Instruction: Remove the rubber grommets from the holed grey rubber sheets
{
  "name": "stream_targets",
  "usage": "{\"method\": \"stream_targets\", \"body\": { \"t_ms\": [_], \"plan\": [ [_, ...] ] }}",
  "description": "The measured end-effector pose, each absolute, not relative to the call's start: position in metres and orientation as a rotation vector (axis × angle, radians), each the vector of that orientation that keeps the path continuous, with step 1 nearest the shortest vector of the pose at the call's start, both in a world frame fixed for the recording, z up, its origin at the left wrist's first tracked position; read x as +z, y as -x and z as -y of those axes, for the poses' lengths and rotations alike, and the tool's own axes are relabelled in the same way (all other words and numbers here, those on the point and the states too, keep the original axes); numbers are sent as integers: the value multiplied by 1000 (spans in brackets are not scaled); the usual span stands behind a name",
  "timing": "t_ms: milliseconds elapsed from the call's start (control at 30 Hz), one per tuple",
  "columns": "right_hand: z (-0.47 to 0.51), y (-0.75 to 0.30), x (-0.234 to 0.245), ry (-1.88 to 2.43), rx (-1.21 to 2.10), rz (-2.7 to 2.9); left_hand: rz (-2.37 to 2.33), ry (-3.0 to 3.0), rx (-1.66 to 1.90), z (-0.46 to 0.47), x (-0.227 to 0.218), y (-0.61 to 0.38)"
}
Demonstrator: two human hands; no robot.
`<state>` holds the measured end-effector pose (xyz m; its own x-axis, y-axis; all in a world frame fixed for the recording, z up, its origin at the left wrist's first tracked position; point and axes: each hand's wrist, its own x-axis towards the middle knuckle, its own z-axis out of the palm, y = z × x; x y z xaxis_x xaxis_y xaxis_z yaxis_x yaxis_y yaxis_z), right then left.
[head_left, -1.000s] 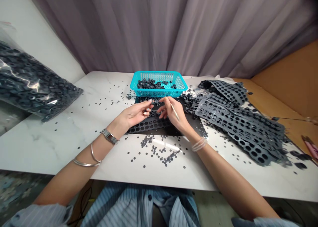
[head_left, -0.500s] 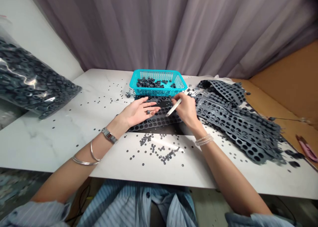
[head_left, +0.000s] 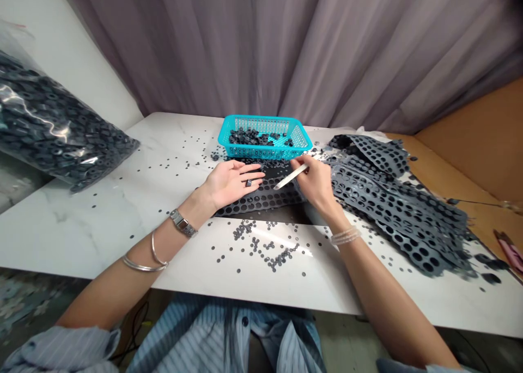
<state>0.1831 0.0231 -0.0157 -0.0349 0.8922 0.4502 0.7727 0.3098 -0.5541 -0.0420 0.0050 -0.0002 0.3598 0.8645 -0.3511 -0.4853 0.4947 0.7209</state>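
My left hand (head_left: 235,183) is palm up with its fingers stretched out, over the left part of a dark sheet with rows of round holes (head_left: 269,200). No object shows on the palm. In my right hand (head_left: 316,181) is a slim white pen-like stick (head_left: 291,177), its lower end pointing down and left above the sheet. The sheet rests on a dark flat board (head_left: 286,214), partly hidden by both hands. Just behind the hands stands a turquoise basket (head_left: 265,154) with small dark rings (head_left: 249,137) in it.
Small dark discs (head_left: 281,258) lie scattered over the white table (head_left: 171,275). Punched sheets (head_left: 388,209) are piled at the right, near pink-handled tool (head_left: 509,250). A clear bag of dark rings (head_left: 57,128) stands at the left. A grey curtain (head_left: 212,46) hangs behind.
The whole view has shifted slightly, with things appearing a little further right. My right hand has moved slightly away from my left, still holding the stick. My left hand stays open, palm up.
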Motion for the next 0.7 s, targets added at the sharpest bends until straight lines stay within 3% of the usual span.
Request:
{"method": "stream_targets", "body": {
  "t_ms": [100,233,700],
  "plan": [
    [-11,-160,-13,1198,546,1963,-765,-589,924,-5,-3,41],
    [4,-139,-10,1070,758,2045,-753,-575,928,-1,0,37],
    [-3,-143,-15,1088,775,1996,-720,-635,940,4,10,35]
  ]
}}
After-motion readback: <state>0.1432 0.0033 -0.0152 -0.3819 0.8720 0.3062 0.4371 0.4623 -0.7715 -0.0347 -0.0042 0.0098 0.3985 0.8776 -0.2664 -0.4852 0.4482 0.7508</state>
